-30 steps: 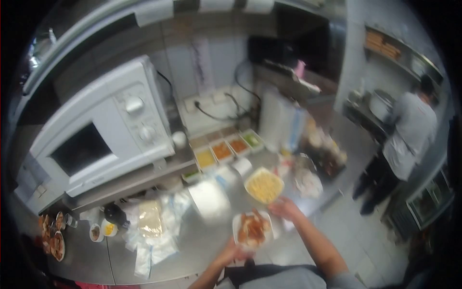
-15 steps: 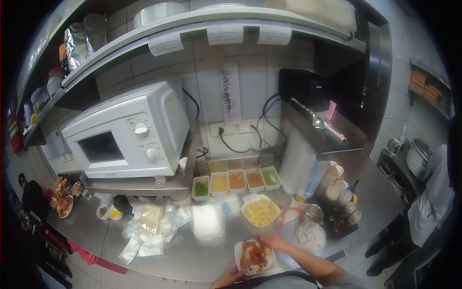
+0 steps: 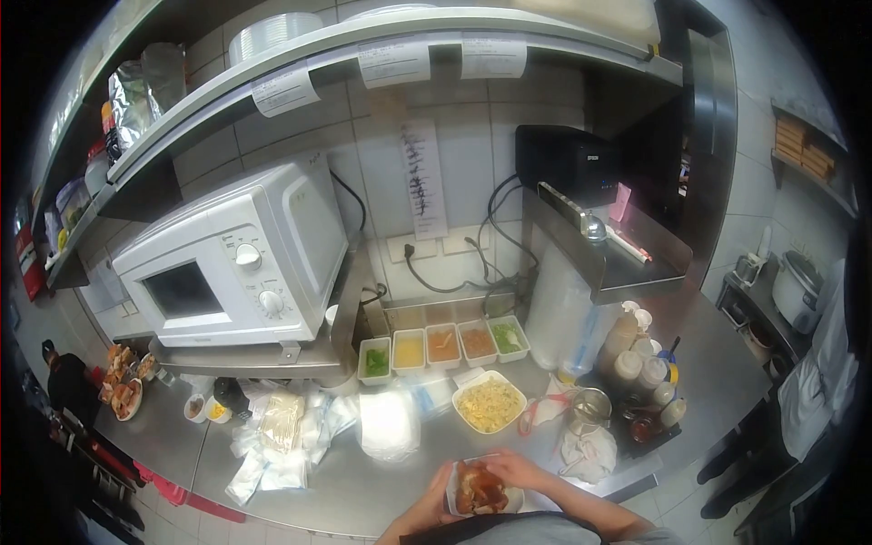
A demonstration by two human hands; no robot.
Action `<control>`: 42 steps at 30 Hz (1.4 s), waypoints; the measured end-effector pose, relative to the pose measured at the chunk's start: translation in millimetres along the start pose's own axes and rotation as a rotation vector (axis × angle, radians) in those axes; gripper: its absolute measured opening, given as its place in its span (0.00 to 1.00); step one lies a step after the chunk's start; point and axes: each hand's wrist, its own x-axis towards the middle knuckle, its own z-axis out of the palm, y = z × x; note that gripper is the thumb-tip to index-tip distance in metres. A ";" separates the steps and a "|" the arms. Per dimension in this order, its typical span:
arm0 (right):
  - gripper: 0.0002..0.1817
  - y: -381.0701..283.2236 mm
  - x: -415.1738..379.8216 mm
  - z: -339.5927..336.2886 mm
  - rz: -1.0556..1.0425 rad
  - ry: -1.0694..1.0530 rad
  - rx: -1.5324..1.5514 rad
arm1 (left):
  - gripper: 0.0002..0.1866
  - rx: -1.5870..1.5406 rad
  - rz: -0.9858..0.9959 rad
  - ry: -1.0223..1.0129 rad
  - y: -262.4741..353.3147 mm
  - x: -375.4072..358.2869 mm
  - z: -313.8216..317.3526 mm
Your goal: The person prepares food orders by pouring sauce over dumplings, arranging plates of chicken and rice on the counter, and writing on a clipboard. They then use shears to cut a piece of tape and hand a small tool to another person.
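A white square bowl [image 3: 514,500] of glazed brown meat pieces [image 3: 481,488], perhaps chicken, is at the counter's front edge, close to my body. My left hand [image 3: 434,500] grips its left side. On the far right side, my right hand [image 3: 507,470] is closed at the rim, its fingers beside the meat; the fingertips are partly hidden. Just beyond the bowl sits another white bowl [image 3: 460,420] heaped with yellow food that looks like fried rice [image 3: 490,403]. A pile of white sheets or bags [image 3: 388,424] lies to the left.
Several small tubs of toppings [image 3: 443,345] line the back wall. Sauce bottles [image 3: 627,365] and a metal cup [image 3: 591,406] stand right, near a crumpled cloth [image 3: 589,451]. Plastic packets [image 3: 272,454] lie left, below a white microwave [image 3: 236,259]. Other people [image 3: 77,377] are at the far sides.
The bowl of meat has come slightly nearer my body. My left hand has moved up along its left side, and my right hand has closed in over the far right rim.
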 end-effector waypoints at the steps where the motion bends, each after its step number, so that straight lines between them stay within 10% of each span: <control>1: 0.19 -0.2 0.9 0.7 0.005 -0.005 -0.013 | 0.60 -0.040 0.029 0.014 -8.7 -0.9 1.3; 8: 0.17 1.9 10.1 -3.4 0.053 -0.058 -0.070 | 0.64 -0.323 -0.093 -0.055 -23.5 6.7 -2.9; 10: 0.17 -3.7 10.8 -6.4 0.063 -0.049 -0.114 | 0.58 0.124 -0.077 -0.089 -12.3 12.3 -11.3; 24: 0.07 -2.9 16.0 -16.5 0.022 0.106 0.023 | 0.19 0.020 -0.032 0.056 -26.7 43.4 -9.5; 36: 0.09 5.1 21.0 -12.9 0.144 0.064 0.110 | 0.23 0.043 -0.060 0.154 -25.9 39.5 -10.4; 40: 0.13 -5.7 -0.3 -33.9 0.160 0.208 0.041 | 0.25 0.140 -0.180 0.288 -51.5 11.4 -6.0; 42: 0.14 -22.7 -25.4 -67.0 0.180 0.272 -0.037 | 0.25 -0.175 -0.569 0.136 -42.0 -7.0 -15.0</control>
